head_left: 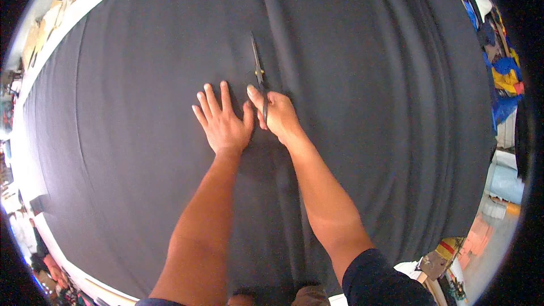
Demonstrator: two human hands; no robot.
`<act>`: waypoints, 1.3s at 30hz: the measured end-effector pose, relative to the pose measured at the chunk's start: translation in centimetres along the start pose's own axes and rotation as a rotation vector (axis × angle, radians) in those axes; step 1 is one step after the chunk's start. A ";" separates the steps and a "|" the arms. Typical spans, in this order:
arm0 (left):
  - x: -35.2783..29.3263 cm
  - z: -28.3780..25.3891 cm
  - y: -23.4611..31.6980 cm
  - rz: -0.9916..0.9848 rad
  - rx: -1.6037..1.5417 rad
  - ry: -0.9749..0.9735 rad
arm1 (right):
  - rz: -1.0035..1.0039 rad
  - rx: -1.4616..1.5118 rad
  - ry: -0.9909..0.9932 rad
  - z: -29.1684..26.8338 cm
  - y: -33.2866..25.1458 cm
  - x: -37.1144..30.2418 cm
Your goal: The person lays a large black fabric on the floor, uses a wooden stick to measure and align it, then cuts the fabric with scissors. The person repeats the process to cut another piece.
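Note:
A broad sheet of dark grey-black fabric [153, 164] is spread over the table below me, with soft folds running through it lengthwise. My left hand [225, 123] presses flat on the cloth, fingers spread and holding nothing. Close to its right, my right hand [277, 114] grips a pair of scissors [256, 59] by the dark handles. The blades look closed or nearly so and point away from me over the fabric, a little yellow showing at the pivot. Whether the lower blade lies under the cloth I cannot tell.
Along the left, the white table edge [54, 71] shows past the fabric. Colourful cloth pieces [504, 79] are heaped beyond the right side. Boxes and scraps [439, 260] lie at the lower right, and mixed items [48, 275] at the lower left.

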State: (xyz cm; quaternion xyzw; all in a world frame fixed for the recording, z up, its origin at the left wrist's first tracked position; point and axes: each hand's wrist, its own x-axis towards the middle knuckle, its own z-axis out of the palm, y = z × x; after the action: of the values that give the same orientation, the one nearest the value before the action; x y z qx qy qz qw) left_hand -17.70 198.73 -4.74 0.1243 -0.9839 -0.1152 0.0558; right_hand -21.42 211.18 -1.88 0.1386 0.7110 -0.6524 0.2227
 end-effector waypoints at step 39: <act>0.4 -1.1 0.6 -0.056 -0.014 -0.141 | -0.015 -0.073 0.125 1.6 -8.6 17.6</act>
State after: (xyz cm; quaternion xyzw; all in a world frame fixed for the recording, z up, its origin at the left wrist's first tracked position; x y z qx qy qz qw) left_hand -18.09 198.96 -3.46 0.1431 -0.9807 -0.1321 -0.0162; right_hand -40.59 207.00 -3.24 0.1654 0.7478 -0.6180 0.1778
